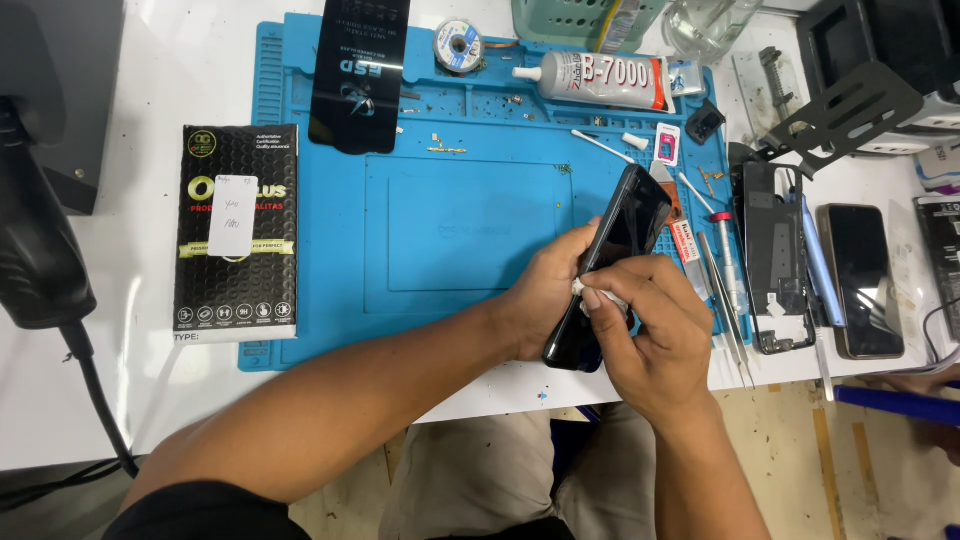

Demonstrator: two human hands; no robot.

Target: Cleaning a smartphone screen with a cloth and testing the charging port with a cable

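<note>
My left hand [545,295] grips a black smartphone [625,225] from below, holding it tilted on edge over the blue repair mat [450,240]. My right hand [650,335] presses a small white wipe [598,295] against the lower part of the phone's dark glass. The phone's upper end points away from me, toward the tools at the right of the mat.
A black boxed package [237,233] lies left of the mat, a dark film sheet [358,70] and a glue tube [600,80] at its back. Tweezers and a screwdriver [728,290], a phone frame [775,255] and another phone [862,280] lie to the right.
</note>
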